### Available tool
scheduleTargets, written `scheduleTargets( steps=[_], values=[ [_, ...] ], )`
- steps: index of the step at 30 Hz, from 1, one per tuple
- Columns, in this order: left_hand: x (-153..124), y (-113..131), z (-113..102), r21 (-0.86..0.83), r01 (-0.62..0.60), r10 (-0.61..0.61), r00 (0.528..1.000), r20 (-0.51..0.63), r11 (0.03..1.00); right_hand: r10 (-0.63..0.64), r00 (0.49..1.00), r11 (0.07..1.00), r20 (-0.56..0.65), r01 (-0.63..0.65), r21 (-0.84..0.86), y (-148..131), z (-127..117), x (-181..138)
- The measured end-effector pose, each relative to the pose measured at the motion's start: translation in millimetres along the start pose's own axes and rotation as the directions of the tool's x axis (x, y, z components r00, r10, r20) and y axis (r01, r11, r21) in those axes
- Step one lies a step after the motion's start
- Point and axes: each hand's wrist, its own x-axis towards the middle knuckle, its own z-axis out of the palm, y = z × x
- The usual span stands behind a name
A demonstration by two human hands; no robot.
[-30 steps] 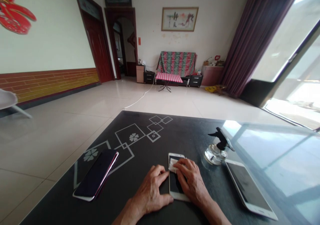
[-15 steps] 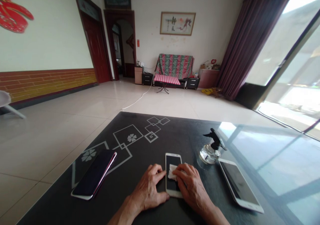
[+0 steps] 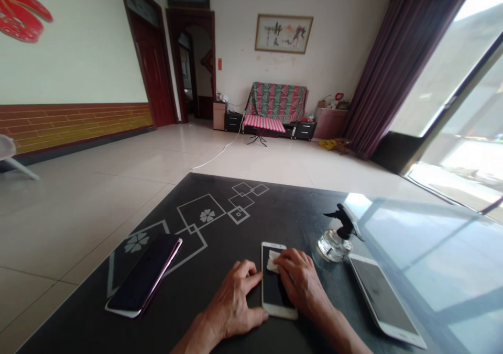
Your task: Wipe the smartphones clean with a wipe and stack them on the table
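A white smartphone [image 3: 273,291] with a dark screen lies flat on the black table in front of me. My left hand [image 3: 239,296] steadies it at its left side, forefinger against the edge and thumb at the lower left corner. Bunched under the fingers of my right hand [image 3: 301,278] is a small white tissue [image 3: 272,261], pressed on the upper part of the screen. That hand covers some of the phone's right side. To the right stands a clear spray bottle [image 3: 335,244] with a black trigger head.
Another white phone [image 3: 385,299] lies right of the bottle, its near end toward me. At left, a dark purple device [image 3: 147,273] with a pale edge rests on the patterned table [image 3: 223,249]. Beyond are a tiled floor and a small checkered table [image 3: 265,123].
My right hand has slid the tissue up the screen, toward the phone's far end. My left hand keeps its place at the phone's edge. The view has shifted slightly.
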Motion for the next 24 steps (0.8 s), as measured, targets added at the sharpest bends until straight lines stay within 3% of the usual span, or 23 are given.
scheduleTargets(
  steps=[6, 11, 18, 24],
  values=[
    [0.0, -3.0, 2.1, -0.021, -0.01, 0.009, 1.0, -0.019, 1.0, 0.015, 0.999, 0.999, -0.034, -0.017, -0.051, 13.5, 15.8, 30.4],
    [0.4, -4.5, 2.5, -0.001, -0.015, 0.015, 1.0, -0.024, 1.0, 0.002, 0.999, 0.998, -0.051, -0.005, -0.065, 10.6, 18.0, 33.2],
    [-0.1, -7.0, 4.3, 0.014, -0.028, 0.028, 0.999, -0.022, 1.0, -0.083, 0.995, 0.996, 0.053, 0.085, -0.034, -1.6, -1.2, -14.3],
    [1.0, -8.4, 5.8, 0.029, -0.037, 0.038, 0.999, -0.033, 0.999, -0.155, 0.986, 0.988, 0.055, 0.154, 0.015, -12.4, -11.2, -53.9]
  ],
)
